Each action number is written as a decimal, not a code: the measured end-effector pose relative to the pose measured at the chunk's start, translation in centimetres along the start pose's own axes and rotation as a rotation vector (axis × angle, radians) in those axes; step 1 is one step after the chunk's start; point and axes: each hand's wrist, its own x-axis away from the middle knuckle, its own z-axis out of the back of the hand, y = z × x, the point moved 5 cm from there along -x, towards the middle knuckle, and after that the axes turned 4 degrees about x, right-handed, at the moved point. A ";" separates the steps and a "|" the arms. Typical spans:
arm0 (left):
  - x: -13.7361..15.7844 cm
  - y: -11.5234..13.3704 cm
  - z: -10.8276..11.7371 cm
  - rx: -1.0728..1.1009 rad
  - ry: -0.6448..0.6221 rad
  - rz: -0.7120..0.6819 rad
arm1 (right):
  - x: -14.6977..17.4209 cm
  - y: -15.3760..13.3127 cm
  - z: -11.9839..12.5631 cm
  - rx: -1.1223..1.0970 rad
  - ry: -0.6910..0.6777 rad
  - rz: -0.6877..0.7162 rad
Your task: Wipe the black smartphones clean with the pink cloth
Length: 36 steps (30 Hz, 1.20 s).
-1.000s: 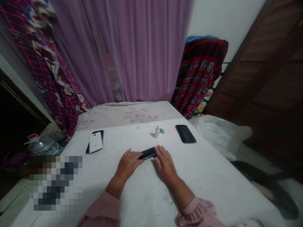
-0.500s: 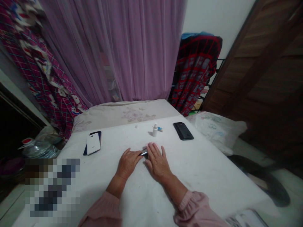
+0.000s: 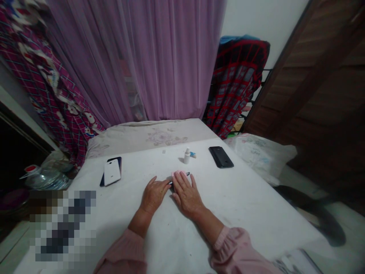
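Observation:
On the white covered surface (image 3: 128,213), a slim dark phone (image 3: 188,174) lies mostly hidden beneath my right hand. My left hand (image 3: 154,196) pinches its near left end between thumb and fingers. My right hand (image 3: 184,194) is laid over the phone with its fingers stretched, pressing a pink cloth (image 3: 172,174) that shows at the fingertips. Just beyond stands a small white spray bottle (image 3: 186,156), with a small blue-and-white item (image 3: 193,155) behind it.
At left, a white phone (image 3: 112,172) rests on a darker one. Black phones (image 3: 221,157) lie stacked at right. A tiny pale square (image 3: 163,152) sits farther back. Beyond the right edge is a plastic bag (image 3: 259,156); a water jug (image 3: 47,178) stands off the left side.
My right hand has slid left along the phone with the pink cloth, uncovering the phone's far right end. My left hand keeps its pinch in about the same place.

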 end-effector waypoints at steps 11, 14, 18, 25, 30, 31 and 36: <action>0.0 0.3 0.4 0.015 -0.016 0.007 | 1.6 7.3 -2.6 -0.513 0.244 -0.483; 0.3 0.5 0.5 0.036 -0.032 0.024 | 2.5 9.4 -2.9 -0.759 0.332 -0.738; 0.7 0.8 0.5 0.036 -0.062 0.051 | 3.3 11.1 -2.7 -1.206 0.435 -1.039; 1.9 0.1 -0.9 -0.034 -0.110 0.228 | 3.2 11.7 -1.7 -1.736 0.361 -1.021; 2.3 0.0 -2.0 0.062 -0.082 0.339 | 3.0 11.6 -1.8 -1.694 0.329 -0.959; 2.3 0.0 -2.0 0.095 -0.069 0.357 | 2.9 11.5 -1.9 -1.668 0.327 -0.944; 1.7 0.8 -1.7 0.264 -0.021 0.381 | 3.2 11.2 -1.9 -1.378 0.413 -0.893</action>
